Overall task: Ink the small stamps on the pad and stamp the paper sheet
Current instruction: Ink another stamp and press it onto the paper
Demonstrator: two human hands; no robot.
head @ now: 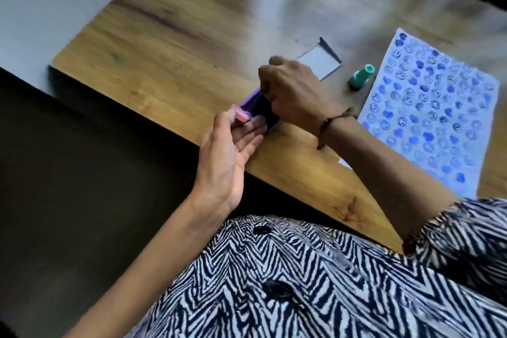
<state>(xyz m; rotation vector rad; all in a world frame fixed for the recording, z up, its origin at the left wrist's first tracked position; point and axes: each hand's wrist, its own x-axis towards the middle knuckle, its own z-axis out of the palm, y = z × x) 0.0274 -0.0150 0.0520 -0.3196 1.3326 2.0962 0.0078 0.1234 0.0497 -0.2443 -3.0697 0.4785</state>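
Resting under the right hand (290,90), the ink pad (259,111).

Wooden table (175,44): ink pad (253,99), clear lid (321,63), teal stamp (361,77), stamped sheet (428,107).

A black-and-white zigzag-patterned shirt (329,282) with dark buttons (277,289); a dark cord bracelet (333,125) circles the right wrist.

Glossy wood-grain table (170,44), matt paper sheet (428,107), plastic green stamp (361,76)
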